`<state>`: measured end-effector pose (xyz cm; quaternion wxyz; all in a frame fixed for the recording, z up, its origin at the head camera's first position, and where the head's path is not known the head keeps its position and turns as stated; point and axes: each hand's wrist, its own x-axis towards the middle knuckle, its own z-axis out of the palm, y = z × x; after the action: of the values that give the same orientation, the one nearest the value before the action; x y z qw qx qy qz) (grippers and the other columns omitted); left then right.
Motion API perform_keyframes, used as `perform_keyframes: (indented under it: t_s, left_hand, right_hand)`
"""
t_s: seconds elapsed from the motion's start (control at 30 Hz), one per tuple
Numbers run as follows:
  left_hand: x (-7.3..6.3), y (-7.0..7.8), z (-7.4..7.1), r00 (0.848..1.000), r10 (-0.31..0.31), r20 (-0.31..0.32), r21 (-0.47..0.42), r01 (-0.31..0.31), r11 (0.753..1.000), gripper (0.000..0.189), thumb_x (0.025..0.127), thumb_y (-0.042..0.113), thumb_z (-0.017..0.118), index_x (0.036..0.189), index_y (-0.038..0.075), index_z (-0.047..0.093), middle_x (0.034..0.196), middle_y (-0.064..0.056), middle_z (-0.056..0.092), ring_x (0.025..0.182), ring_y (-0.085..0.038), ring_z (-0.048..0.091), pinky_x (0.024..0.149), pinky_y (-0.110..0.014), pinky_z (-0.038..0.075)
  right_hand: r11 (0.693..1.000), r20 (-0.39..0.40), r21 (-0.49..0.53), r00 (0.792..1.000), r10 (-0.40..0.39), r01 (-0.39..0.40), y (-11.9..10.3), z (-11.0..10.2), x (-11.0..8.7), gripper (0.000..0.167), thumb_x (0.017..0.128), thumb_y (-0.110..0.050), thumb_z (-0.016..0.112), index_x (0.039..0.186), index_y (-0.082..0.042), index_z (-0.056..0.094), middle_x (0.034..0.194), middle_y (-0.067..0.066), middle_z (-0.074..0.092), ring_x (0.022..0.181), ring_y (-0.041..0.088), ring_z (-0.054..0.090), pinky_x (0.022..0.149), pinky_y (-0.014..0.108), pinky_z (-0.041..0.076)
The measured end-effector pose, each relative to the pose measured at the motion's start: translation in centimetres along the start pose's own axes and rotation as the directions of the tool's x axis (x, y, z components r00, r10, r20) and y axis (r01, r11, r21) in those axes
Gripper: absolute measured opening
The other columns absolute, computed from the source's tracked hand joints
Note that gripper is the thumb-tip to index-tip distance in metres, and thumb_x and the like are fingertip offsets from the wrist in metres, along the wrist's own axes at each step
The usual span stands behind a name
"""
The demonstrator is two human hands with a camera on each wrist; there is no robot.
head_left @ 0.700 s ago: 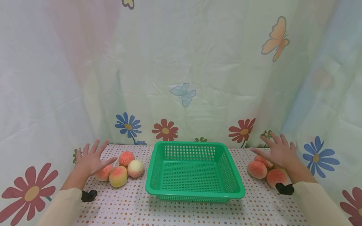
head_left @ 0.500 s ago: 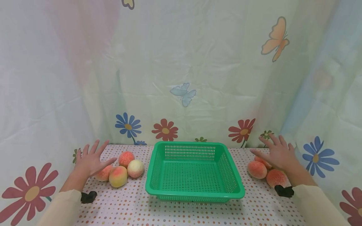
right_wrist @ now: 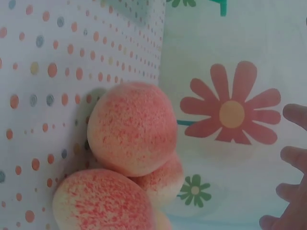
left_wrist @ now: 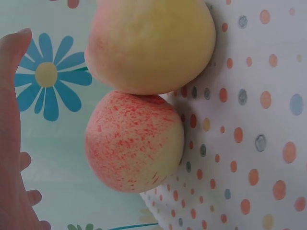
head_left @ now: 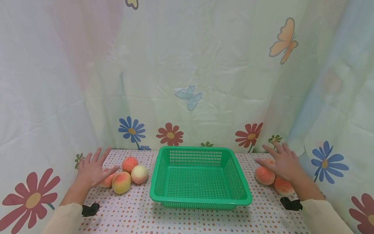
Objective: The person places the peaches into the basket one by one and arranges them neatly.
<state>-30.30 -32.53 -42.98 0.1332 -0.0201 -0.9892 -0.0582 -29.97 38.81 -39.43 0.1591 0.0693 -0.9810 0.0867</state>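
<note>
Several peaches lie in a loose group on the left, among them a yellow-red peach [head_left: 121,182], a pale peach [head_left: 139,174] and a speckled red peach [head_left: 130,164]. My left hand [head_left: 92,170] hovers over that group with fingers spread, holding nothing. On the right is a second group, with an oval red peach [head_left: 265,175] and a speckled peach [head_left: 283,186]. My right hand [head_left: 284,164] is above it, fingers spread, and hides part of the group. In the right wrist view a peach [right_wrist: 134,129] sits apart from the fingertips [right_wrist: 292,155].
Between the two groups stands a green plastic basket [head_left: 201,203] with slotted walls and nothing inside. A dotted cloth [head_left: 131,214] covers the table. A curtain [head_left: 222,65] printed with flowers and butterflies hangs behind and along both sides.
My right hand has shifted a little left and down over its peaches, covering more of them. My left hand has dipped only slightly. Basket and peaches stay in place.
</note>
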Motion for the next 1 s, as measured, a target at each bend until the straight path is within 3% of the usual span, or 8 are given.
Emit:
perform_keyframes:
  t_s: [0.3,0.53,1.0]
  left_hand:
    - [-1.1,-0.4,0.9,0.999,0.002,-0.054,-0.050,-0.005,0.999,0.099,0.090,0.076,0.050,0.165,0.023,0.013,0.165,-0.028,0.020,0.142,-0.063,0.020,0.109,-0.083,0.017]
    - [-1.9,-0.1,1.0,0.996,0.006,-0.095,-0.069,-0.012,0.998,0.098,0.091,0.072,0.055,0.165,0.020,0.017,0.163,-0.029,0.023,0.142,-0.061,0.024,0.108,-0.083,0.022]
    - [-3.6,0.2,1.6,0.985,0.018,-0.169,-0.149,-0.044,0.988,0.091,0.094,0.062,0.057,0.164,0.017,0.020,0.161,-0.030,0.027,0.141,-0.059,0.027,0.105,-0.083,0.025]
  right_hand:
    - [0.994,-0.044,0.090,0.998,-0.053,0.057,-1.2,0.2,-1.0,0.080,0.096,-0.058,0.060,0.153,-0.004,0.043,0.162,0.034,0.025,0.150,0.060,0.013,0.115,0.079,0.015]
    - [0.968,-0.096,0.234,0.993,-0.072,0.093,-2.3,0.9,-1.7,0.071,0.099,-0.047,0.062,0.154,-0.007,0.042,0.163,0.032,0.022,0.146,0.058,0.019,0.106,0.085,0.020]
    - [0.931,-0.126,0.358,0.992,-0.029,0.073,-5.0,1.8,-3.6,0.059,0.103,-0.039,0.055,0.152,-0.006,0.046,0.163,0.030,0.027,0.144,0.060,0.025,0.099,0.088,0.025]
